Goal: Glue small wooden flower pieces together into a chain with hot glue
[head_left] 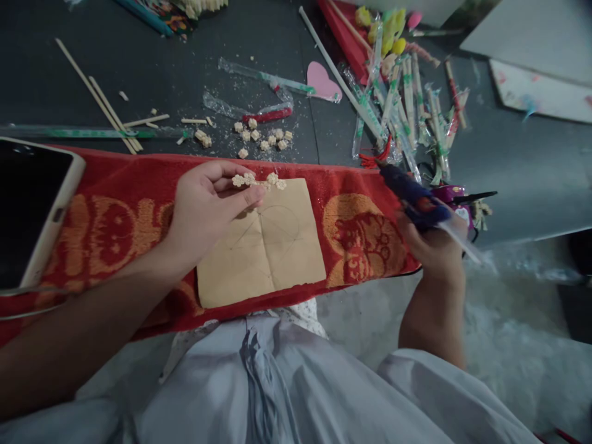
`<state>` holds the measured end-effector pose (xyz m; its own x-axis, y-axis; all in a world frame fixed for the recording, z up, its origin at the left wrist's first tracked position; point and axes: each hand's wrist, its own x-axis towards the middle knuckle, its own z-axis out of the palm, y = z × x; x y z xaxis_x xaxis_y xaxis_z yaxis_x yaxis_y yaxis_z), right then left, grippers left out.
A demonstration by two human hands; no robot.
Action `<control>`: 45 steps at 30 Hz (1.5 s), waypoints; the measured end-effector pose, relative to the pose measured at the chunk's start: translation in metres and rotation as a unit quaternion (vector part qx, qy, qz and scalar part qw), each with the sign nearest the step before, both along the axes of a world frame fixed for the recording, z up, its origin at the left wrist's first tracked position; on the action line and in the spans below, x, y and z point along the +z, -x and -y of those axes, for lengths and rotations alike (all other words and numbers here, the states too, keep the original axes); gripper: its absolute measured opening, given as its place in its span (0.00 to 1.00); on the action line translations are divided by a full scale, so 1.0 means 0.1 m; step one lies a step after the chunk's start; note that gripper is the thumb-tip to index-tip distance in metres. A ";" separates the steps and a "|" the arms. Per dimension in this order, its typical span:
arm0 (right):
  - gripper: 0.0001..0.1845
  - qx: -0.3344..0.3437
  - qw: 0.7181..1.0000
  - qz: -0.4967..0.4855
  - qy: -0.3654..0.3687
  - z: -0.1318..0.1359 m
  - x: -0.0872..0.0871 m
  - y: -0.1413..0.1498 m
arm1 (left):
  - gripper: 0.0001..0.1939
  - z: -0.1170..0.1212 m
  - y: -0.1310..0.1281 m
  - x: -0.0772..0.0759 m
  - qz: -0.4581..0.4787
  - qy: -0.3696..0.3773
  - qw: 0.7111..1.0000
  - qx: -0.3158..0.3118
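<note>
My left hand pinches a small joined piece of pale flower-shaped bits above the top edge of a brown paper sheet. Pencil lines, a circle and crossing straight strokes, are drawn on the creased sheet, which lies on a red towel. Off to the right, my right hand is wrapped round a dark blue glue gun. Its nozzle points up and left, and a clear glue stick sticks out at the back. Several loose pale bits lie on the dark table beyond the towel.
A phone lies at the left on the towel. Thin wooden sticks, plastic wrappers and a pink paper heart are scattered on the table. Wrapped chopsticks pile up at back right, near purple-handled scissors.
</note>
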<state>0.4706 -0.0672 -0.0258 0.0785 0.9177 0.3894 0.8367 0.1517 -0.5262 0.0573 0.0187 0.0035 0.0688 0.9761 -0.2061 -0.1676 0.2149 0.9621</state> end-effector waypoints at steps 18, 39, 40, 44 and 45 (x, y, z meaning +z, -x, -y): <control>0.30 0.349 0.917 0.179 0.067 -0.97 0.80 1.56 | 0.23 0.01 0.01 -0.03 -0.009 0.012 0.999 -0.029; 0.13 0.405 0.893 0.156 0.122 -1.20 0.79 1.73 | 0.27 0.00 -0.02 0.06 0.015 0.081 0.996 -0.019; 0.13 0.408 0.889 0.171 0.116 -1.20 0.80 1.73 | 0.27 0.00 -0.02 0.07 0.015 0.086 0.996 -0.014; 0.13 0.444 0.873 0.198 0.040 -1.19 0.76 1.69 | 0.26 0.00 -0.04 0.09 0.017 0.095 0.995 -0.007; 0.15 0.454 0.870 0.194 0.014 -1.20 0.74 1.68 | 0.26 0.00 -0.04 0.09 0.016 0.095 0.995 -0.007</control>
